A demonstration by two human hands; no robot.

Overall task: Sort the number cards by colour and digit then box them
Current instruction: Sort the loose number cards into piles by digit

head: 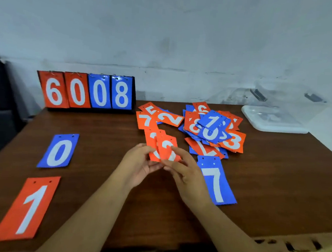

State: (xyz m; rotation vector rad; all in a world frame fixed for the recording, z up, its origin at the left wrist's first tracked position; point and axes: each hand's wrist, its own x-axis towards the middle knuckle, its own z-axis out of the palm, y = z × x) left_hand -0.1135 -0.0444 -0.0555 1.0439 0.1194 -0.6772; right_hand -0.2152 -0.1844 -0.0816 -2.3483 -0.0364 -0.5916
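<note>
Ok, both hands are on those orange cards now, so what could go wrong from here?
1. The left hand and right hand share a fanned grip on two orange cards; one could slip.
2. The mixed pile overlaps heavily, so digits may be misread.
3. The blue 7 lies beside the right wrist and could get nudged.

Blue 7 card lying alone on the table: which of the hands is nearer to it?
Right. The right hand is just left of the blue 7 card, its back overlapping the card's edge in this view. The left hand is farther left, beyond the held orange cards.
</note>
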